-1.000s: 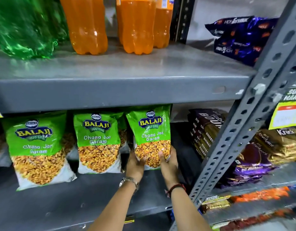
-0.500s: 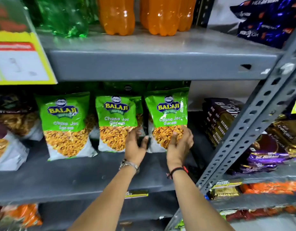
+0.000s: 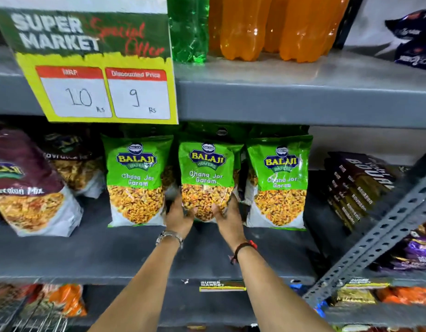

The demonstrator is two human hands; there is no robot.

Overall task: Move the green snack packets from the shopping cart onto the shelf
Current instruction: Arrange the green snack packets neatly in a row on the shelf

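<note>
Both hands, left hand [image 3: 179, 218] and right hand [image 3: 227, 218], clasp the middle green packet [image 3: 206, 178] upright on the shelf [image 3: 87, 250], bare front edge

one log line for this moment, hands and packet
left hand: on middle green packet | right hand: same packet | packet: upright on shelf | packets flanking: two

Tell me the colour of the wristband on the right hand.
Dark with a red bit, wristband; head view.
</note>
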